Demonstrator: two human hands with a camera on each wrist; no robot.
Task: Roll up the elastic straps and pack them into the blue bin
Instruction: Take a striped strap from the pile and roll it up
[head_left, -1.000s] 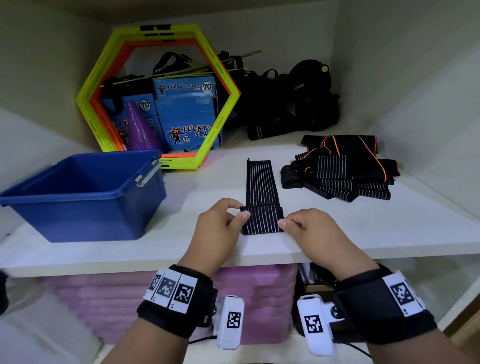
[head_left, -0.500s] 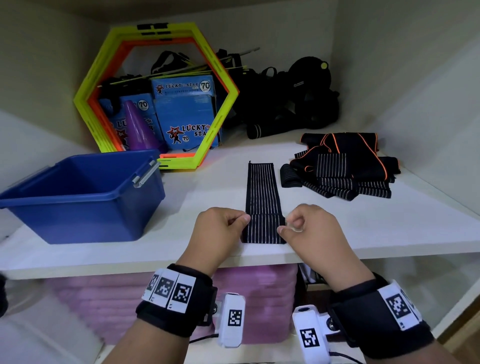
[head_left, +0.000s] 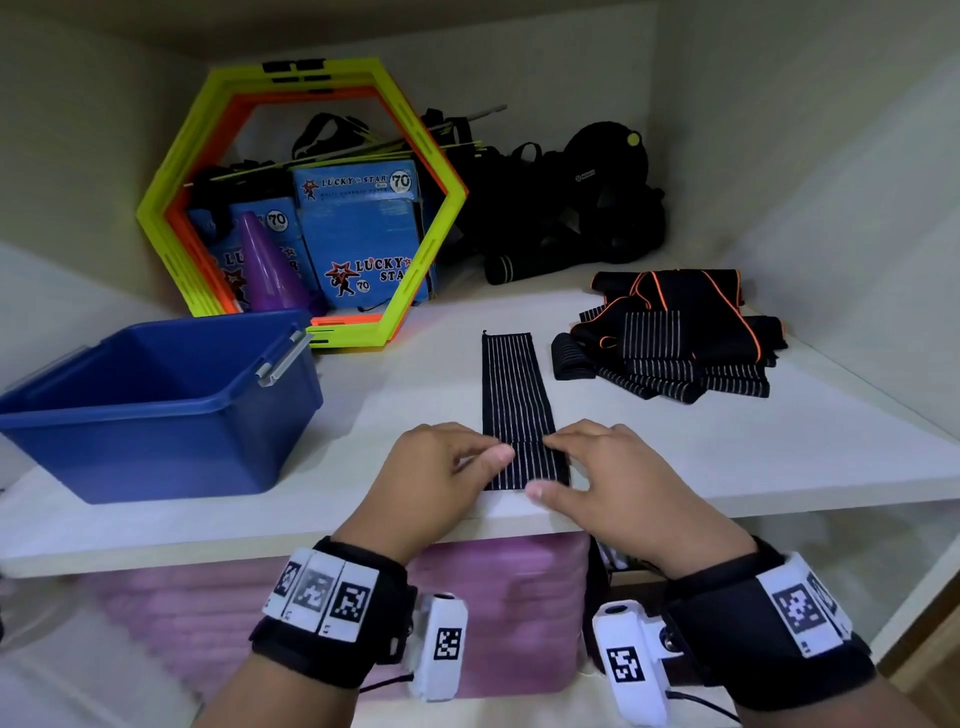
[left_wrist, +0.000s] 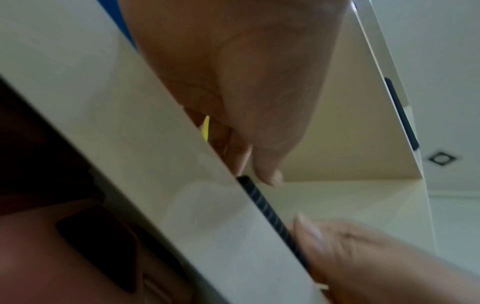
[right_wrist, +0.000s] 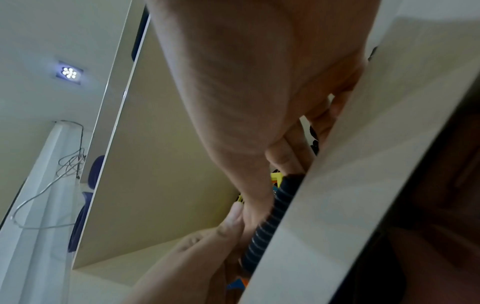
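Note:
A black elastic strap (head_left: 511, 384) with thin white stripes lies lengthwise on the white shelf (head_left: 727, 457). Its near end is folded over at the shelf's front edge. My left hand (head_left: 496, 457) pinches the left side of the fold between thumb and forefinger. My right hand (head_left: 545, 465) holds the right side, with fingers on top and the thumb at the near edge. The wrist views show the strap's striped edge (left_wrist: 267, 207) (right_wrist: 270, 218) on the shelf lip between both thumbs. The blue bin (head_left: 156, 400) stands at the left with nothing visible inside.
A pile of black straps (head_left: 675, 343), some with orange trim, lies at the right. Behind the bin lean yellow and orange hexagon frames (head_left: 291, 208), blue boxes (head_left: 363, 234) and a purple cone (head_left: 270, 265). Black gear (head_left: 571, 208) fills the back.
Both hands and the strap's folded near end have shifted toward the shelf's front edge. My right fingers now lie spread over the fold instead of curled beside it.

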